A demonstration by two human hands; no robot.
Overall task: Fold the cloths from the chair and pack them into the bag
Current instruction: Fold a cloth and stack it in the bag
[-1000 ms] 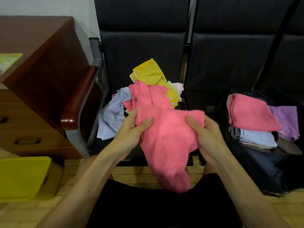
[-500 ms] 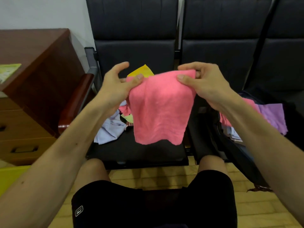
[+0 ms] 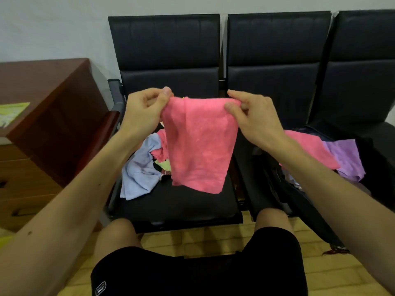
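A pink cloth [image 3: 199,144] hangs in the air above the black chair seat [image 3: 177,204]. My left hand [image 3: 145,110] pinches its top left corner and my right hand [image 3: 254,116] pinches its top right corner. Behind the cloth, a pile of loose cloths lies on the seat, with a light blue cloth [image 3: 139,169] at its left. On the seat to the right stands a dark open bag [image 3: 299,201]. A folded pink cloth [image 3: 310,148] and a purple cloth [image 3: 346,159] lie in the bag.
A brown wooden desk with drawers [image 3: 42,129] stands at the left, a greenish paper [image 3: 10,112] on its top. A wooden armrest [image 3: 109,124] borders the chair's left side. My knees in black shorts [image 3: 192,272] are in front of the seats.
My hands lifted the pink cloth off the pile and spread it out by its top corners. In the last half second it stayed raised with little change.
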